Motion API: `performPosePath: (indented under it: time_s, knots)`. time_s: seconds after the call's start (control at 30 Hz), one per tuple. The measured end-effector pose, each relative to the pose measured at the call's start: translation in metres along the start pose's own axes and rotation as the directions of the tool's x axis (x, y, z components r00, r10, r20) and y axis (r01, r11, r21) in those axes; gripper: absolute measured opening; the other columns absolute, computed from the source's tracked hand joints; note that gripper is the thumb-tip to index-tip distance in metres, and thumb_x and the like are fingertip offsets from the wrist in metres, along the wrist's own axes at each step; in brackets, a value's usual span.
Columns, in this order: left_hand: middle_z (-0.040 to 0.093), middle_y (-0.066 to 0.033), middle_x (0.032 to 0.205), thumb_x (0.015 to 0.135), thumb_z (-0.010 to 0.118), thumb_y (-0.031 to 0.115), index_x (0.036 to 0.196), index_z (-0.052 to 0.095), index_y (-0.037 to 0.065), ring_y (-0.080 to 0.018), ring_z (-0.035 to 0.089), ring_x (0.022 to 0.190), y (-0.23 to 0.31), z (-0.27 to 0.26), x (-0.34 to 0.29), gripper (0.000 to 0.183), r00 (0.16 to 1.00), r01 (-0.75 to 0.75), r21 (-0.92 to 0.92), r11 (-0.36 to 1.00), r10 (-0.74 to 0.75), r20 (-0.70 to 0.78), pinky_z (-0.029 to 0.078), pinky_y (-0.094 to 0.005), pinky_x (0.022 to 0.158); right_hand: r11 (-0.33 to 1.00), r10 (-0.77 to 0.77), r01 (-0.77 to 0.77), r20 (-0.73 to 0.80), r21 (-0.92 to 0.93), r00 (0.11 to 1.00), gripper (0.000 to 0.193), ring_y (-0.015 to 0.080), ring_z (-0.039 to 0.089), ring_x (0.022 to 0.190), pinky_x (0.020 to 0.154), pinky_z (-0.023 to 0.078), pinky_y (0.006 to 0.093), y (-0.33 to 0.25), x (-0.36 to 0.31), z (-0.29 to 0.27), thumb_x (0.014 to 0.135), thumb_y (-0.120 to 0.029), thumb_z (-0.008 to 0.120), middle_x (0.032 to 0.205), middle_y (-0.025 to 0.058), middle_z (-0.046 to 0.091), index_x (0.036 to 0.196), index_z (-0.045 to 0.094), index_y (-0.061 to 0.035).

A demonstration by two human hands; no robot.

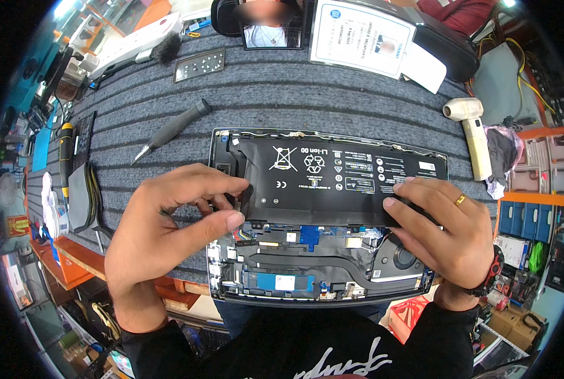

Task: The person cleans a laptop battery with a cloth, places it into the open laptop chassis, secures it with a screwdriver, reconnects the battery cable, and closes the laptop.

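Note:
An opened laptop base (345, 276) lies in front of me with its inner parts bare. Across its far half sits a wide black laptop battery (294, 186) with white printed symbols. At the battery's left end, the thumb and forefinger of my left hand (174, 221) close on its edge, the other fingers curled underneath. My right hand (449, 227), with a ring and a dark wristband, grips the battery's right end, fingertips on its top and near edge. Nearer to me show a blue board (309, 238), a heat pipe (307, 260), a fan (406, 258) and a blue-labelled module (278, 282).
A grey-handled screwdriver (174, 129) lies beyond the laptop on the ribbed grey mat (282, 101). Farther back are a small tray of screws (200, 64) and a black brush (166, 47). At right lies a cream handheld blower (474, 136); at left, a yellow-black screwdriver (66, 151).

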State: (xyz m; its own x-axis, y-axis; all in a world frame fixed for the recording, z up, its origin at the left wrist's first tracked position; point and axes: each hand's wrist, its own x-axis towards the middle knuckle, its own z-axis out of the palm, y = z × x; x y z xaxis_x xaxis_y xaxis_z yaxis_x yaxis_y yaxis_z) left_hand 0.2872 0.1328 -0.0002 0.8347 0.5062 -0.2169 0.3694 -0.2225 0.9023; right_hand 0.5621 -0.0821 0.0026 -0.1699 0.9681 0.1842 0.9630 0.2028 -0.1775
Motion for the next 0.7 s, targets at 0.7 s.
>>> performPosePath:
  time_s: [0.7]
  knots:
    - [0.077, -0.0065, 0.098, 0.090, 0.077, 0.003, 0.120, 0.073, -0.002, -0.0093, 0.069, 0.089, -0.018, 0.009, 0.007, 0.030, 0.998, 0.007, -0.020, 1.000, -0.009, -0.070, 0.050, -0.0232, 0.078, 1.000, 0.022, -0.024, 0.075, 0.019, 0.997, 0.052, 0.0386, 0.067, 0.114, 0.088, 0.057, 0.0452, 0.010, -0.001, 0.003, 0.067, -0.024, 0.084, 0.125, 0.0156, 0.067, 0.116, 0.074, -0.0082]
